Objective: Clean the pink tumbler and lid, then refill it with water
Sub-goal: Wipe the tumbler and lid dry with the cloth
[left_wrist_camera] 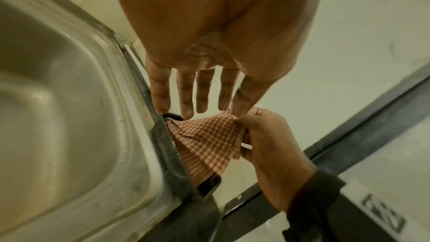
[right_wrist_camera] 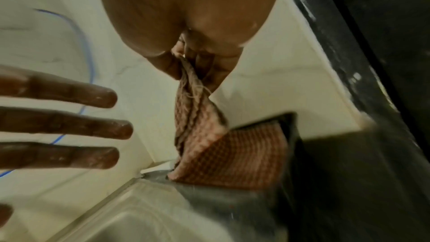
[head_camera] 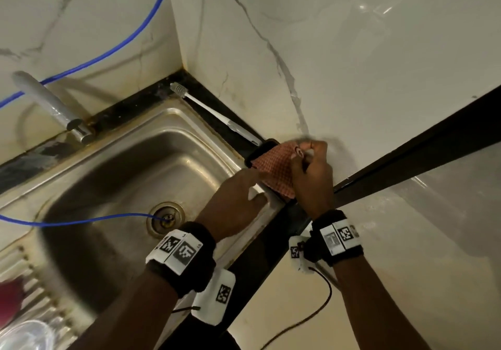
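Observation:
An orange checked cloth (head_camera: pixel 273 168) (left_wrist_camera: pixel 204 139) (right_wrist_camera: pixel 232 157) lies over a flat black object (left_wrist_camera: pixel 209 185) on the ledge right of the steel sink (head_camera: pixel 162 105). My right hand (head_camera: pixel 303 151) (right_wrist_camera: pixel 193 65) pinches the cloth's far corner and lifts it. My left hand (head_camera: pixel 254 187) (left_wrist_camera: pixel 193 98) hovers beside the cloth over the sink's right rim, fingers (right_wrist_camera: pixel 69 126) straight, spread and wet, holding nothing. A dark red shape (head_camera: pixel 10 295) at the lower left edge is too blurred to identify; no pink tumbler or lid is clearly visible.
A white bottle brush (head_camera: pixel 211 108) lies along the ledge behind the sink. The tap (head_camera: pixel 48 103) stands at the back left. A blue hose (head_camera: pixel 81 222) runs into the drain (head_camera: pixel 165 219). A black counter strip (head_camera: pixel 406 159) crosses at the right. Marble walls close the corner.

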The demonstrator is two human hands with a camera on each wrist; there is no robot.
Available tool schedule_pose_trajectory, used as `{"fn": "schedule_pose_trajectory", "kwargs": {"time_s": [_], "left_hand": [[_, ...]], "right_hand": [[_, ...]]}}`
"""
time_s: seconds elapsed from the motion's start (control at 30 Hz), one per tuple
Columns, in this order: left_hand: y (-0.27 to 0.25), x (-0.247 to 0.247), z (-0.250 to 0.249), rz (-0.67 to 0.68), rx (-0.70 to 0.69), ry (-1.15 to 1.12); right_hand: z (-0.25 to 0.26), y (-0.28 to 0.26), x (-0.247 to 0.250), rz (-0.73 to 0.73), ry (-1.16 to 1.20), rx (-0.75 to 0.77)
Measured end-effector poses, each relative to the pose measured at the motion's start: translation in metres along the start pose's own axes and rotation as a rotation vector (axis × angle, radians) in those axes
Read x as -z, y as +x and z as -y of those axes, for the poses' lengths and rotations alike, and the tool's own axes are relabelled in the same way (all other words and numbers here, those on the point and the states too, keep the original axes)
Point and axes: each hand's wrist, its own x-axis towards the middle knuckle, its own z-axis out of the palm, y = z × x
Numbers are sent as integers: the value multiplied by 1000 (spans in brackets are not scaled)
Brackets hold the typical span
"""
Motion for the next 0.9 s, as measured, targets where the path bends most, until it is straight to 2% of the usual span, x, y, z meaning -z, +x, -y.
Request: {"fn": "schedule_pose_trajectory", "kwargs": {"time_s": [0.07, 0.17, 0.27, 0.33, 0.4, 0.5, 0.63, 0.67, 0.8, 0.9], "left_hand": [[-3, 14, -9, -87, 55, -150], [-13, 34, -17, -188, 113, -371], [-32, 53, -6, -121, 87, -218], [-50, 62, 9, -58, 20, -58], [-69, 66, 24, -68, -31, 23], [-94, 77, 35, -234, -57, 29], [-112, 99, 33, -695, -118, 70], [-117, 109, 31, -771, -119, 50], [-143, 140, 27, -829, -48, -339], [-165, 148, 26, -867, -21, -392]], "right_hand": [[23, -6, 6, 49, -66, 149], [61, -20, 5, 130, -148, 275], [100, -35, 3, 89, -84, 315], [125, -45, 6, 35, 72, 267], [150, -55, 8, 16, 268, 187], [186, -68, 0, 66, 519, 119], [220, -80, -19, 180, 672, 115], [228, -80, -23, 216, 721, 109], [252, -79, -31, 393, 847, 49], [262, -85, -34, 517, 858, 12]]}}
